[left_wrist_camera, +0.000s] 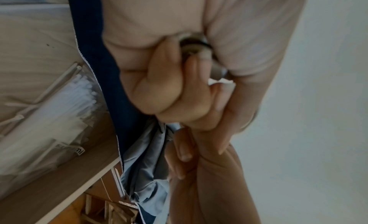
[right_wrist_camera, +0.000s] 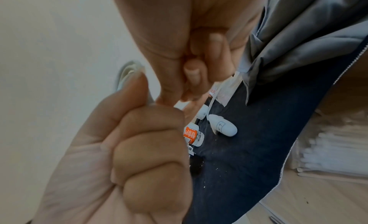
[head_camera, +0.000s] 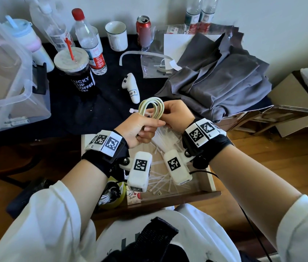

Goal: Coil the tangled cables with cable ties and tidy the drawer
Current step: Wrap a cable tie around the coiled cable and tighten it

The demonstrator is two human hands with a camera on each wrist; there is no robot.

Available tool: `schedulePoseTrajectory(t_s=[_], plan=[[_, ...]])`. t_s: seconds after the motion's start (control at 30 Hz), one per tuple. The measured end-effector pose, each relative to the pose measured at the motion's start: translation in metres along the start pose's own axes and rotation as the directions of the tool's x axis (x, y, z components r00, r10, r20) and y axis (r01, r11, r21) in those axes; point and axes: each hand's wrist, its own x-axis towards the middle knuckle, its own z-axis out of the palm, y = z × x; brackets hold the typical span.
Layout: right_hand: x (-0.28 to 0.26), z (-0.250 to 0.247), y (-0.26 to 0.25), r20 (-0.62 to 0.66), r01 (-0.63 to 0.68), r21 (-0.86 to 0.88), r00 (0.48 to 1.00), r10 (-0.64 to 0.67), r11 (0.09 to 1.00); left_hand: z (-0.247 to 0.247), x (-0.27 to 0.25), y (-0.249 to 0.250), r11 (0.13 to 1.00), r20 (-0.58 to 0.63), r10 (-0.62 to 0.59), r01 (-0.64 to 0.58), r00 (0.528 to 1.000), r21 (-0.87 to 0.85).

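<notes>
Lying loose in drawer (head_camera: 213,183): cable ties (head_camera: 160,181)

A dark cloth (head_camera: 111,103) covers the table. Near its back edge stand a red soda can (head_camera: 143,29) and a white mug (head_camera: 117,35); a coffee cup (head_camera: 75,72) stands left, crumpled grey fabric (head_camera: 221,80) lies right, a white controller (head_camera: 131,87) between.

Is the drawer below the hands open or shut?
Open. The drawer is pulled out from the desk, so its inside shows, with loose cable ties on its floor.
</notes>
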Motion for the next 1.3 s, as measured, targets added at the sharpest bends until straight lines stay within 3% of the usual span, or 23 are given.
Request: schedulePoseTrajectory(t_s=[0.2, 0.37, 0.47, 0.6, 0.7, 0.8, 0.9, 1.03, 1.1, 1.23, 1.3], plan=[[-0.003, -0.006, -0.005, 0.105, 0.076, 0.029, 0.991, -0.079, 0.997, 0.002, -0.002, -0.001, 0.999, 0.007, -0.034, 0.034, 0.999, -0.033], [-0.005, -0.01, -0.006, 0.234, 0.084, -0.023, 0.969, -0.076, 0.996, 0.001, -0.001, -0.003, 0.994, -0.103, 0.017, -0.028, 0.995, -0.104], [-0.003, -0.016, -0.003, 0.238, 0.014, -0.044, 0.971, -0.003, 0.999, -0.008, 0.001, -0.002, 0.985, -0.183, 0.051, -0.08, 0.982, -0.156], [-0.006, -0.026, -0.005, 0.216, -0.069, 0.206, 0.976, 0.023, 0.976, -0.02, 0.001, 0.002, 0.965, -0.256, 0.043, -0.107, 0.966, -0.239], [-0.009, -0.032, -0.015, 0.25, -0.063, 0.43, 0.967, -0.051, 0.901, -0.024, 0.002, 0.002, 0.953, -0.293, 0.026, -0.112, 0.956, -0.281], [-0.008, -0.03, -0.018, 0.269, 0.0, 0.524, 0.949, -0.165, 0.851, -0.023, 0.003, 0.003, 0.933, -0.275, 0.002, -0.1, 0.961, -0.345], [-0.004, -0.024, -0.014, 0.179, 0.133, 0.461, 0.955, -0.238, 0.878, -0.021, 0.004, 0.005, 0.915, -0.243, -0.013, -0.087, 0.97, -0.394], [0.001, -0.02, -0.017, 0.065, 0.259, 0.154, 0.96, -0.271, 0.954, -0.016, 0.003, 0.006, 0.925, -0.225, -0.016, -0.071, 0.974, -0.374], [0.001, -0.017, -0.02, 0.073, 0.258, 0.121, 0.961, -0.268, 0.958, -0.012, 0.004, 0.005, 0.94, -0.226, -0.018, -0.06, 0.974, -0.336], [-0.002, -0.004, -0.029, 0.053, 0.219, 0.234, 0.97, -0.237, 0.947, 0.003, 0.007, 0.004, 0.982, -0.245, 0.002, -0.049, 0.969, -0.182], [-0.003, 0.001, -0.032, 0.054, 0.223, 0.086, 0.972, -0.228, 0.971, 0.011, 0.009, 0.006, 0.989, -0.276, -0.019, -0.022, 0.961, -0.144]])
